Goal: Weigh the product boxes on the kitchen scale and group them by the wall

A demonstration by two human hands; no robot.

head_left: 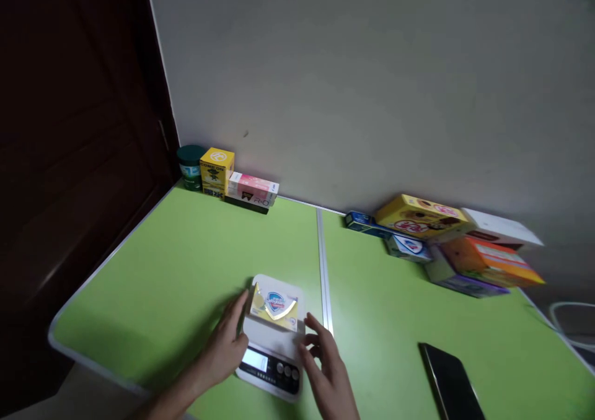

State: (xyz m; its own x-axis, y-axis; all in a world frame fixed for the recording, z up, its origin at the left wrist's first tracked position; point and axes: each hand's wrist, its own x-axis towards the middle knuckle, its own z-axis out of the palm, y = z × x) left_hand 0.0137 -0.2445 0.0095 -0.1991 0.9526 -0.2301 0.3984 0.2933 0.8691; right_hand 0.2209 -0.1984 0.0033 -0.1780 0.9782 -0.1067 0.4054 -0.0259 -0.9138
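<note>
A yellow soap box (275, 306) with a blue shield logo lies flat on a white kitchen scale (274, 339). The scale's display is lit, but its reading is too small to make out. At the left side of the scale is my left hand (225, 342), with index finger and thumb apart and the index fingertip beside the box's left end. My right hand (325, 364) is by the scale's right edge, its fingers curved and spread with nothing held. Whether either hand touches the scale or box, I cannot tell.
A black phone (450, 380) lies at the right on the green table (153, 284). Along the wall stand a green jar (190, 169), a yellow box (216, 172) and a pink-and-white box (253, 189). Several stacked cartons, including an orange box (493, 262), sit at the right rear.
</note>
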